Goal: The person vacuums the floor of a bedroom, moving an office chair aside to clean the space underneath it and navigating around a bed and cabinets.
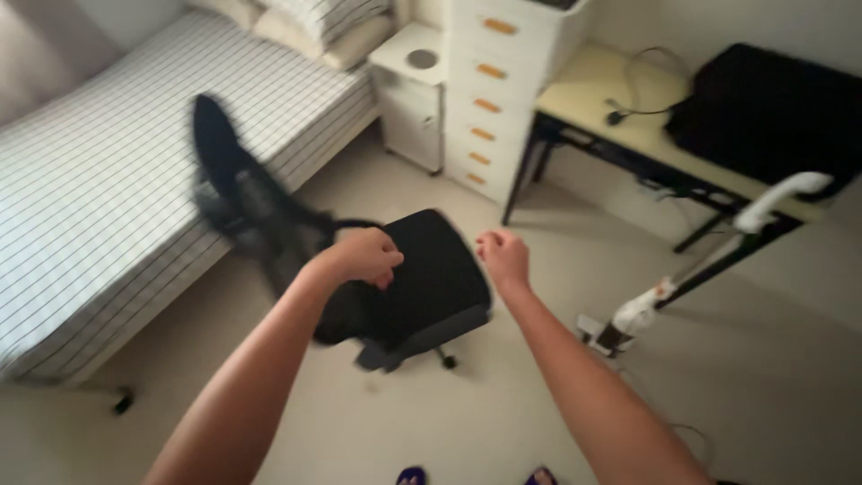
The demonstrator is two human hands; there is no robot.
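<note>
Two hands over black office chair [431,269]: left hand [364,256] fisted, gripping blurred black garment [242,193]; right hand [503,256] loosely curled, nothing held.

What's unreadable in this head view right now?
- Left hand grip: closed over the office chair, contact hidden by the fist.
- Chair backrest: motion-blurred.
- Right hand: loosely curled, holding unclear.
- Feet: cut by the bottom edge.
- Black bag: cut by the right edge.

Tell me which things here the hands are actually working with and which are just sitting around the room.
In hand:
left hand gripping the black office chair
right hand beside it, holding nothing

Lying about:
striped bed
white drawer unit
desk
stick vacuum
</note>
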